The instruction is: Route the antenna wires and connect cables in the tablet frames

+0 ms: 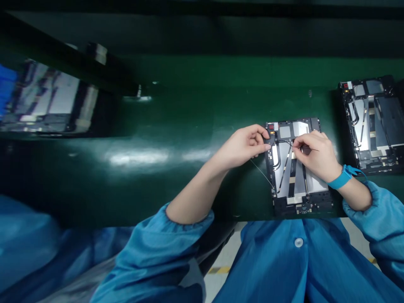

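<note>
An opened electronic device (284, 185) with a black frame, silver plates and dark ribbon cables lies flat in front of me. My left hand (246, 145) is at its upper left corner, thumb and forefinger bent close to the edge. A thin grey cable (261, 173) runs from under that hand's curled fingers down to the device's left side. Over the upper right part, my right hand (315, 153) pinches a thin black cable (284, 141) between thumb and forefinger. A fine dark strand also shows across its fingers. The right fingertips partly cover the inside of the device.
A second opened device (372, 122) rests at the right on the green table (195, 113). More opened devices (47, 97), blurred, lie at the far left behind a dark bar (104, 71). A co-worker's blue sleeve (28, 244) shows at lower left.
</note>
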`<state>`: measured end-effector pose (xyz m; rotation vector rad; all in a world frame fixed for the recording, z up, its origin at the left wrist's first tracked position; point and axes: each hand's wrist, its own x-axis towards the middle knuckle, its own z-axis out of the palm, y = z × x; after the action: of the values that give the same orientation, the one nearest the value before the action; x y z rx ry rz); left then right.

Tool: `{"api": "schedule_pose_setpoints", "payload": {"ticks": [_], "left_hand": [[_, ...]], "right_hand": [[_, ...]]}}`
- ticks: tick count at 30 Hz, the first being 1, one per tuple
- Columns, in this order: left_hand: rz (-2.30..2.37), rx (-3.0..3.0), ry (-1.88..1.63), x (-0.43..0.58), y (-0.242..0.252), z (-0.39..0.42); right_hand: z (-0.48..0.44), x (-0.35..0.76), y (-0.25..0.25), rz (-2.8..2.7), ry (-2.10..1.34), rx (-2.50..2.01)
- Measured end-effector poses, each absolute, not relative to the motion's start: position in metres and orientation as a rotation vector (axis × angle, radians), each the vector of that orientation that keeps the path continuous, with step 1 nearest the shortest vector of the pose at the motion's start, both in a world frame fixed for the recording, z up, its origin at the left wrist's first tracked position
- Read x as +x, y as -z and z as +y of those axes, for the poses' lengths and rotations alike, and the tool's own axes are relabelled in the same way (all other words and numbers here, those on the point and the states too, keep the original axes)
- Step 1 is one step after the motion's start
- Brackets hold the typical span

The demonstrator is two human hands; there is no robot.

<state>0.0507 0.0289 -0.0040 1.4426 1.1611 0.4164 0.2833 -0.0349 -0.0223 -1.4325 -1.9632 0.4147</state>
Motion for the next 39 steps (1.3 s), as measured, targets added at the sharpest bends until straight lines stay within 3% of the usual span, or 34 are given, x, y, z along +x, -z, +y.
{"api": "schedule_pose_setpoints", "payload": {"ticks": [19,29,39], "left_hand": [[1.31,1.229,-0.52,0.061,0.003,0.018],[1.242,2.165,-0.03,0.074,-0.035,0.052],[1.174,2.361,0.112,0.096,-0.044,0.053]], "right_hand": [[-0.036,0.286,0.019,-1.969,-0.445,-1.399],[-0.034,0.291,0.015,-1.902,-0.544,-1.378],[-0.052,0.3,0.012,-1.611,-0.572,-1.558]]}}
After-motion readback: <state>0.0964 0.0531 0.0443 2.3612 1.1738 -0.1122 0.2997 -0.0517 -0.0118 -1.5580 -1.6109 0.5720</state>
